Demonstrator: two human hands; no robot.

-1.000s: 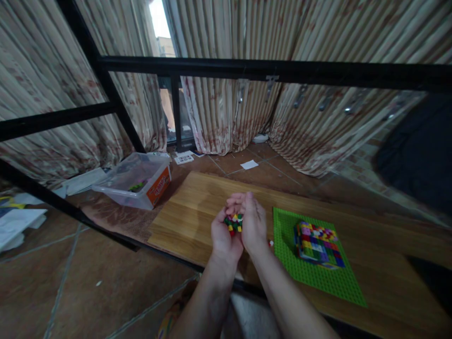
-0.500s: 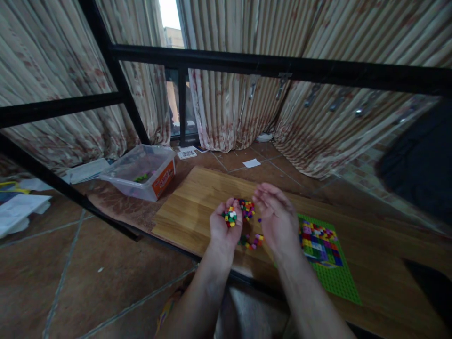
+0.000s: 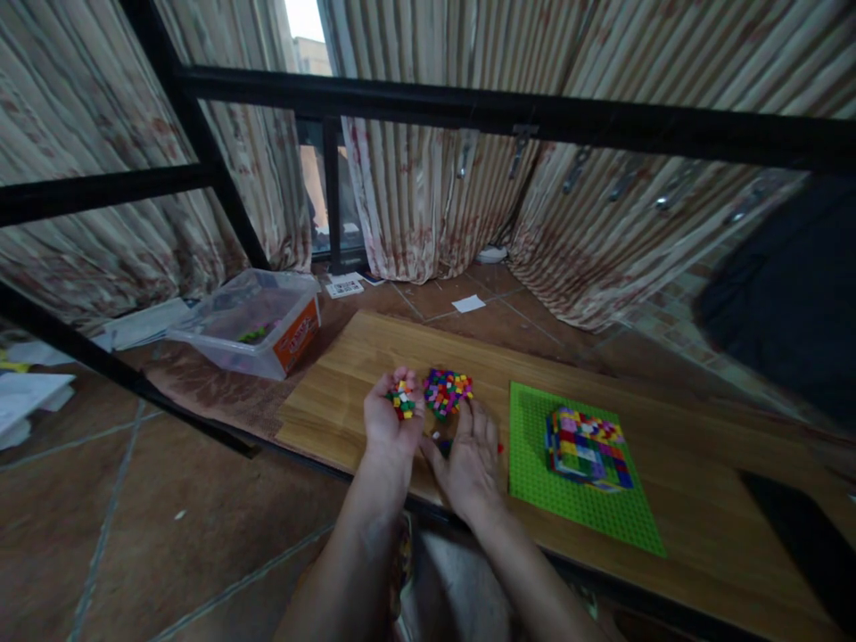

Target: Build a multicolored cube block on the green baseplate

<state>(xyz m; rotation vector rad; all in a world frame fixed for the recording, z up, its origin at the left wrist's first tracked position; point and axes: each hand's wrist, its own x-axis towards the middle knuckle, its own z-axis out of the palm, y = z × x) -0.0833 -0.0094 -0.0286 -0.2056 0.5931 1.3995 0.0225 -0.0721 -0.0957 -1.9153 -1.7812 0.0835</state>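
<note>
My left hand (image 3: pixel 391 419) is cupped palm up over the wooden board (image 3: pixel 348 392), holding a small heap of coloured bricks (image 3: pixel 402 399). My right hand (image 3: pixel 470 455) lies palm down on the board, fingers stretched out flat over a few loose bricks (image 3: pixel 438 439). Just beyond its fingertips lies a pile of coloured bricks (image 3: pixel 447 390). To the right sits a green baseplate (image 3: pixel 575 495) carrying a multicoloured block of stacked bricks (image 3: pixel 585 448).
A clear plastic bin (image 3: pixel 251 325) with an orange label stands on the floor at the left. Black metal bars (image 3: pixel 468 107) cross in front of striped curtains. Papers lie at the far left, a dark shape at the right.
My right hand has come down from the air onto the board over the loose bricks. A pile of bricks now lies on the board. My left hand still cups bricks.
</note>
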